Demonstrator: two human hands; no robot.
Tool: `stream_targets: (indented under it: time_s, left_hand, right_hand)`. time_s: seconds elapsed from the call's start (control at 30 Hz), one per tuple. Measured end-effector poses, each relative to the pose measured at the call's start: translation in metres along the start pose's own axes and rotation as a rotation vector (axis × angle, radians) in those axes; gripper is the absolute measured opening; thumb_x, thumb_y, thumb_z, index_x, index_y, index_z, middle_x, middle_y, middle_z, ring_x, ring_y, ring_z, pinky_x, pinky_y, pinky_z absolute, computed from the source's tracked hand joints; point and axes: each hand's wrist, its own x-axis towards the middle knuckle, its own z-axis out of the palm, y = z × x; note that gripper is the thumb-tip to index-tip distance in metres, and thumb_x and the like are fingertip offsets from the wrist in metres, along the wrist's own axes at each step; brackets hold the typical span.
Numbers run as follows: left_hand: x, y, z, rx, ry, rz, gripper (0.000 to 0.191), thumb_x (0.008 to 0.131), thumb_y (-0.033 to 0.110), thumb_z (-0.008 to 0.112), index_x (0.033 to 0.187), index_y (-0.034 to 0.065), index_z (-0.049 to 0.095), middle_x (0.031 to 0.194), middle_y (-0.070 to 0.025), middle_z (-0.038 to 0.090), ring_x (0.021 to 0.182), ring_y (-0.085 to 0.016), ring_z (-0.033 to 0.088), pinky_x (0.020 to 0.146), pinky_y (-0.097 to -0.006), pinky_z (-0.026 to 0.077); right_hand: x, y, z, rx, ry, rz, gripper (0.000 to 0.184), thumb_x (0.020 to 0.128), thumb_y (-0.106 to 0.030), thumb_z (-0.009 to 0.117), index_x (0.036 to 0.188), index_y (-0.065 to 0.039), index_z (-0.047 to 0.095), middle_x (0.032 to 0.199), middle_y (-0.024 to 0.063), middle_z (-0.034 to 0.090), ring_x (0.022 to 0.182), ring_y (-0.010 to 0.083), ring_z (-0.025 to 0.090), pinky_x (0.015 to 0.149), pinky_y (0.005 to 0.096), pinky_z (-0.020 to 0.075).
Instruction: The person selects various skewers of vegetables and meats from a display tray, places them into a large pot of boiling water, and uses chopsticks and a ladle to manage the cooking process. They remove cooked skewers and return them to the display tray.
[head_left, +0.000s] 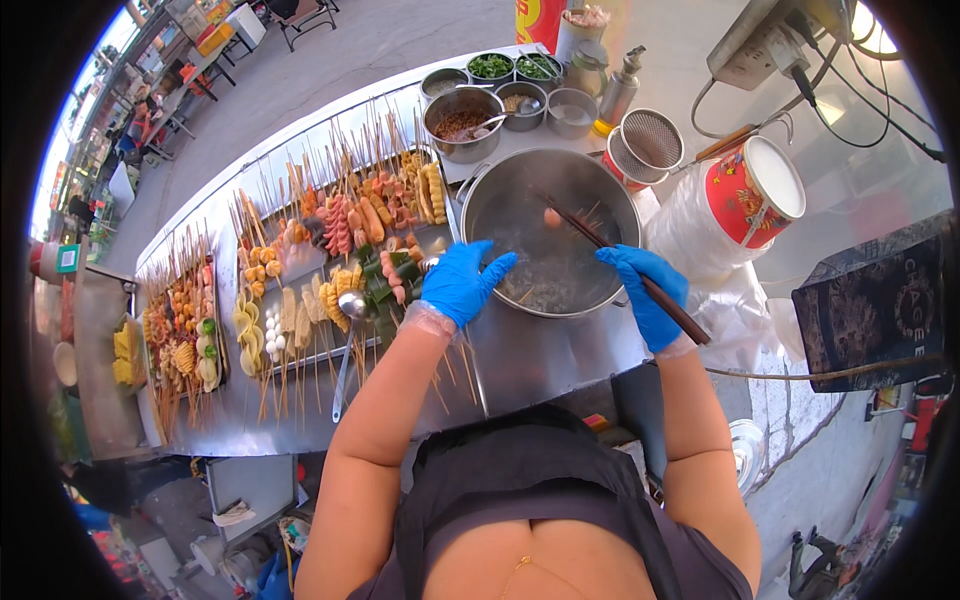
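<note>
A wide steel pot (480, 279) of steaming liquid stands before me, with a few thin skewers in it. My right hand (651, 289), in a blue glove, grips a pair of long dark chopsticks (664, 300) at the pot's right rim. Their tips reach into the pot beside a round pinkish piece of food (552, 218). My left hand (466, 281), also gloved in blue, is at the pot's left rim with thumb and fingers apart and nothing between them. Just left of it, skewered food with dark green wraps (390, 274) lies on the tray.
Trays of skewers (330, 225) fill the counter to the left, with a ladle (351, 304) across them. Seasoning bowls (463, 127) stand behind the pot. To the right are a mesh strainer (651, 139), stacked red paper buckets (750, 195), a dark bag (870, 300) and hanging cables.
</note>
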Motion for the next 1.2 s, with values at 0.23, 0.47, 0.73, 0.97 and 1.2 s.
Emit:
stream_targets:
  time_s: [0.23,0.47,0.73,0.97,1.2]
  left_hand:
    - [0.047,0.043,-0.03,-0.026,0.281,0.278,0.057,0.08,0.04,0.064,0.125,0.0063,0.05,0.106,-0.0187,0.055,0.099,-0.033,0.052,0.084,-0.0396,0.043]
    - [0.058,0.052,-0.053,-0.327,0.181,0.244,0.022,0.083,0.012,0.063,0.104,0.0052,0.066,0.089,-0.0054,0.064,0.079,-0.014,0.058,0.075,-0.0258,0.046]
    - [0.028,0.005,-0.111,-0.704,0.423,-0.09,0.021,0.086,0.018,0.061,0.105,0.0097,0.067,0.096,0.0002,0.065,0.082,-0.007,0.056,0.069,-0.0206,0.044]
    - [-0.007,-0.008,-0.139,-0.78,0.687,-0.068,0.021,0.087,0.011,0.06,0.105,0.0023,0.065,0.103,-0.0087,0.065,0.087,-0.011,0.062,0.07,-0.0218,0.051]
    - [-0.03,-0.02,-0.134,-0.811,0.718,-0.149,0.022,0.086,0.012,0.061,0.105,0.0029,0.065,0.1,-0.0068,0.066,0.082,-0.011,0.061,0.065,-0.0208,0.049]
  right_hand:
    - [-0.004,-0.061,-0.018,-0.064,-0.118,-0.314,0.017,0.081,0.004,0.06,0.097,-0.001,0.06,0.1,0.0161,0.065,0.095,0.0255,0.063,0.084,0.0308,0.0496]
    - [-0.012,-0.076,-0.021,0.004,-0.251,-0.331,0.025,0.077,0.008,0.059,0.1,-0.002,0.063,0.101,0.0143,0.066,0.094,0.026,0.063,0.085,0.0336,0.0485]
    - [-0.019,-0.073,-0.057,-0.159,-0.145,-0.183,0.013,0.08,0.003,0.06,0.091,0.001,0.066,0.092,0.0148,0.065,0.085,0.0235,0.062,0.073,0.0313,0.0489]
    - [0.043,0.047,0.029,-0.058,-0.321,-0.247,0.013,0.08,-0.001,0.063,0.093,-0.002,0.062,0.081,0.0111,0.059,0.075,0.0216,0.059,0.066,0.0286,0.0475]
    - [0.054,0.091,0.066,-0.065,-0.156,0.01,0.013,0.082,-0.002,0.061,0.094,-0.003,0.066,0.089,0.0101,0.065,0.081,0.0162,0.063,0.074,0.0275,0.0489]
